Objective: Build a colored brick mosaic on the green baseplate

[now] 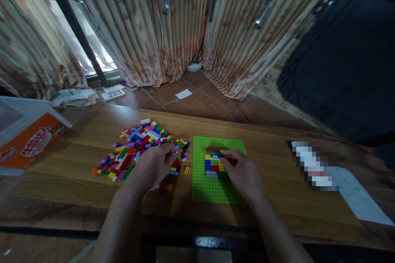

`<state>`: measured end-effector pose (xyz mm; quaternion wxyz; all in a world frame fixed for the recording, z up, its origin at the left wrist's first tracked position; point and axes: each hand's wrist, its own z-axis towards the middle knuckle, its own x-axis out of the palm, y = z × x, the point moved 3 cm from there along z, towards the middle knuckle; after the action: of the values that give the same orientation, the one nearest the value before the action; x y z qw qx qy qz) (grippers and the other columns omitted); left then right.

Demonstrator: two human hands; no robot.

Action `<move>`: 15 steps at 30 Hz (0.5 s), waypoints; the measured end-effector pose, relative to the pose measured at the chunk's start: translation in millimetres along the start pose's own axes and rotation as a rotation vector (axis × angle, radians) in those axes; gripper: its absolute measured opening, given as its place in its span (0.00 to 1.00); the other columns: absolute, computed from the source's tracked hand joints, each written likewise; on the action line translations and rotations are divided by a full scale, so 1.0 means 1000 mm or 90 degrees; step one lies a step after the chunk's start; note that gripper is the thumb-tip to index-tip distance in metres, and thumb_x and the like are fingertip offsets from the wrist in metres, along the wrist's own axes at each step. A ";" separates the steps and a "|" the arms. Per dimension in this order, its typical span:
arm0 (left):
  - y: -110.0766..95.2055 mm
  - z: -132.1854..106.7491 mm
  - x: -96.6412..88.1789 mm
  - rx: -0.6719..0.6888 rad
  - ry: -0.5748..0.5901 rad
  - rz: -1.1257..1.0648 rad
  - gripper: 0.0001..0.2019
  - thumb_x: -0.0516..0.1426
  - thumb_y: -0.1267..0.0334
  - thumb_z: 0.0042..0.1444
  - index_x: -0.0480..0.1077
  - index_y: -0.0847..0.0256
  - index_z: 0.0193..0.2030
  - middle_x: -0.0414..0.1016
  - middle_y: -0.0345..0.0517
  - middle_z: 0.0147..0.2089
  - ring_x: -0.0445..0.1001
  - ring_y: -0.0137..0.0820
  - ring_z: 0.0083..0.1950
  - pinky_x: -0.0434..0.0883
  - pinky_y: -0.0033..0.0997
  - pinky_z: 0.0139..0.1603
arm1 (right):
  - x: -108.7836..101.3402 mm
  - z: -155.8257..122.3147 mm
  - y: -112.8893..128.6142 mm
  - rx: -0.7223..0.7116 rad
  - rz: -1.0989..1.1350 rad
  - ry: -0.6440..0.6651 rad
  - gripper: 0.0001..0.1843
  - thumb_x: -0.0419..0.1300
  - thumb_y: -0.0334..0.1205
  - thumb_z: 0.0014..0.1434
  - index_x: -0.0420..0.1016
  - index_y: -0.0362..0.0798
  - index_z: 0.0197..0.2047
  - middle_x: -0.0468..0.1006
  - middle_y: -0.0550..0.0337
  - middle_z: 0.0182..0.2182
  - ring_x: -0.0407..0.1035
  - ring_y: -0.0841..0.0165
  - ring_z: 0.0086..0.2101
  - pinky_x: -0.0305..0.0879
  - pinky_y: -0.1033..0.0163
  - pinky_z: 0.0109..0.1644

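Far left, at the worktop's edge: orange and white printed cardboard box (31,141), lying flat. Behind it, on the floor by the window: loose stack of printed papers (75,96). Along the back, from the left to past the middle: striped beige curtains (148,28) hanging down to the brown tiled floor (203,104), with a small white paper scrap (183,93) lying on the tiles. On the light wooden worktop (271,152), left of centre: spread heap of small multicoloured plastic bricks (135,148), mostly pink, blue, red, green, yellow and white. Left hand (154,165) palm down on the heap's right edge, fingers curled, tips down among the bricks; grip on any single brick not discernible. Just right of that hand, apart from the heap: single small yellow brick (187,169) on bare wood. Next, flat on the worktop at centre: square bright green studded baseplate (210,191). Seated on its upper half: low block of red, green, blue, yellow and grey bricks (212,163). Right hand (243,173) palm down over the block's right side, thumb and forefinger drawn together on its upper right corner, other fingers bent, heel of the hand over the plate's lower right part. Both forearms bare, coming in from the bottom edge. Further right, well apart from the plate: blurred-out oblong thing (314,166), not identifiable, overlapping a white sheet of paper (359,199) running toward the worktop's right end. Behind, filling the upper right: large dark cloth (339,70).
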<state>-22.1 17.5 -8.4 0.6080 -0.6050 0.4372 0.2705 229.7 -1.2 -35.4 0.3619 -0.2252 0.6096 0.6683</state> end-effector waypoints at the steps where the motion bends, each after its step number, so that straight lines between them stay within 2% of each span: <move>1: 0.000 0.000 0.000 0.000 -0.002 0.001 0.11 0.50 0.61 0.60 0.74 0.58 0.40 0.77 0.44 0.32 0.74 0.32 0.35 0.66 0.27 0.37 | 0.000 0.000 0.000 0.002 0.001 -0.002 0.11 0.57 0.42 0.55 0.79 0.49 0.38 0.82 0.57 0.34 0.75 0.64 0.33 0.69 0.58 0.39; 6: -0.001 0.000 -0.001 -0.007 0.002 0.007 0.11 0.50 0.62 0.60 0.74 0.58 0.40 0.77 0.45 0.32 0.74 0.32 0.34 0.66 0.27 0.36 | -0.001 0.000 -0.001 0.027 0.019 0.010 0.11 0.59 0.43 0.54 0.79 0.49 0.37 0.82 0.57 0.33 0.75 0.65 0.32 0.69 0.58 0.38; 15: 0.001 0.000 0.001 0.003 -0.005 0.005 0.11 0.50 0.62 0.60 0.74 0.58 0.41 0.77 0.44 0.33 0.74 0.32 0.34 0.66 0.27 0.36 | 0.000 0.000 0.001 0.019 0.012 -0.004 0.12 0.59 0.43 0.52 0.79 0.50 0.37 0.81 0.59 0.30 0.75 0.64 0.31 0.69 0.58 0.38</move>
<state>-22.6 17.6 -9.6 0.6097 -0.6009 0.4381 0.2744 229.3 -1.1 -35.1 0.3605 -0.2119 0.6210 0.6630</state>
